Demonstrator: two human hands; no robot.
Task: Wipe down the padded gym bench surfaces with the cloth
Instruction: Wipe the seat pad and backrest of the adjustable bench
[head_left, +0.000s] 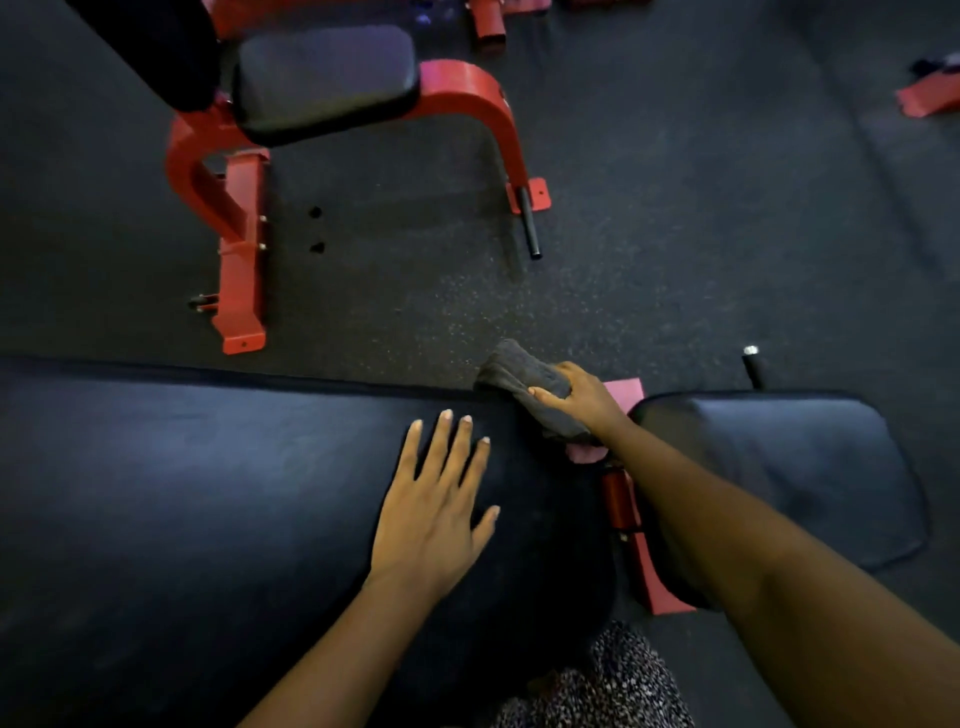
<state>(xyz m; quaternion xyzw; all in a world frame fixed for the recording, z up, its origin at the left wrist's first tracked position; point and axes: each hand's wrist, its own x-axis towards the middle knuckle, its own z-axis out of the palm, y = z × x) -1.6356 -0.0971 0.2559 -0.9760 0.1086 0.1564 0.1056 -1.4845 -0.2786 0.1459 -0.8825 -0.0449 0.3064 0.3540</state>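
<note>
Since nothing on the dark vinyl marks wiped from unwiped, how much is done cannot be read here; as a judgement, the work looks to be mid-course, with the cloth (530, 387) at the far corner of the long pad (208, 493), next to the gap that separates it from the seat pad (810, 467). The seat pad carries no cloth and probably remains to be wiped (its sheen tells nothing either way), and the second bench (322, 78) across the floor (675, 234) stands well apart, out of reach.

The right hand (582, 400) reaches forward with the arm nearly straight, its fingers clenched around the bunched grey cloth, pressing it on the pad's far edge above the red frame (623, 506). The left hand (431, 514) lies palm down on the long pad, just beside the cloth, fingers spread and flat, gripping nothing; it seems to be bracing the person's lean.
</note>
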